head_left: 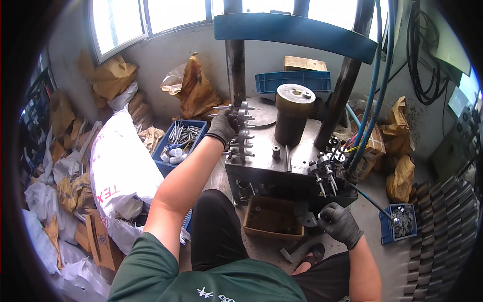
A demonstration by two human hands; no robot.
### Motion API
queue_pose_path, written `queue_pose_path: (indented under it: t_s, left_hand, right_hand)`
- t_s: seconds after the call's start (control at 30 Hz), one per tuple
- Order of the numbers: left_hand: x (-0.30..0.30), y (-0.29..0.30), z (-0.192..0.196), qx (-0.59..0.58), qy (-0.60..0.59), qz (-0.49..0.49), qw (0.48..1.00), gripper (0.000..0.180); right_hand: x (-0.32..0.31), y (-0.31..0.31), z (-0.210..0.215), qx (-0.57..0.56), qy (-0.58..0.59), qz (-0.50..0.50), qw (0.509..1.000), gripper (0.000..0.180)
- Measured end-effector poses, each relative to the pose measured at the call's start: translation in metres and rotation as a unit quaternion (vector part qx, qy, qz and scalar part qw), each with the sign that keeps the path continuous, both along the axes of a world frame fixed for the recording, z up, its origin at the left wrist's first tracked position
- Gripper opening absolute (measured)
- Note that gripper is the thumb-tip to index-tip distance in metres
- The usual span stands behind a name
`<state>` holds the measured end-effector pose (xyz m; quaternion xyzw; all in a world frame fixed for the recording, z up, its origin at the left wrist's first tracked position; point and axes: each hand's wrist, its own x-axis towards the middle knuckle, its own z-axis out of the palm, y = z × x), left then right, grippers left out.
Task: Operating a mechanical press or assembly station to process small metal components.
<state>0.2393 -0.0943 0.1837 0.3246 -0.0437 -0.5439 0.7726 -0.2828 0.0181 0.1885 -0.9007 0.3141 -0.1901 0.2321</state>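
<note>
My left hand (221,127), in a dark grey glove, reaches to the left edge of the press table (264,161). Its fingers are closed at a row of metal shafts with round discs (242,138), around one of the shafts as far as I can see. My right hand (342,226), also gloved, hangs low in front of the table's right end. Those fingers are curled in, with a small pale bit showing at the fingertips; its kind is unclear. More shafts with discs (326,171) lie piled at the table's right corner, above the right hand.
A thick steel cylinder (292,116) stands on the table between two columns. A blue crate of metal pins (182,135) is at the left, beside a big white sack (123,166). An open cardboard box (261,231) sits below. Blue hoses (377,95) hang at the right.
</note>
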Motion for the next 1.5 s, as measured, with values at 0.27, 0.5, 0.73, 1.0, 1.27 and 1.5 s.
queue_pose_path:
  t_s: [0.27, 0.5, 0.73, 1.0, 1.27, 1.5]
  left_hand:
    - [-0.120, 0.034, -0.019, -0.254, -0.667, 0.190, 0.675, 0.020]
    - [-0.210, 0.141, -0.071, -0.316, -0.752, 0.033, 0.578, 0.047]
    - [-0.227, 0.147, -0.109, -0.315, -0.818, -0.013, 0.482, 0.053]
    - [-0.257, 0.124, -0.151, -0.148, -0.346, -0.228, 0.898, 0.047]
    - [-0.263, 0.111, -0.133, -0.051, -0.439, -0.238, 0.865, 0.039]
    - [-0.261, 0.103, -0.167, -0.031, -0.191, -0.332, 0.923, 0.024]
  right_hand:
    - [-0.011, -0.010, -0.025, 0.009, -0.015, 0.006, 1.000, 0.017]
    - [0.011, -0.003, -0.015, 0.026, -0.064, -0.008, 0.998, 0.020]
    - [0.048, -0.026, -0.007, -0.009, -0.091, -0.013, 0.996, 0.017]
    - [0.146, -0.139, 0.059, -0.114, -0.202, -0.029, 0.972, 0.010]
    - [0.196, -0.277, 0.083, -0.298, -0.179, -0.225, 0.910, 0.023]
    - [0.215, -0.291, 0.084, -0.208, -0.081, -0.287, 0.932, 0.035]
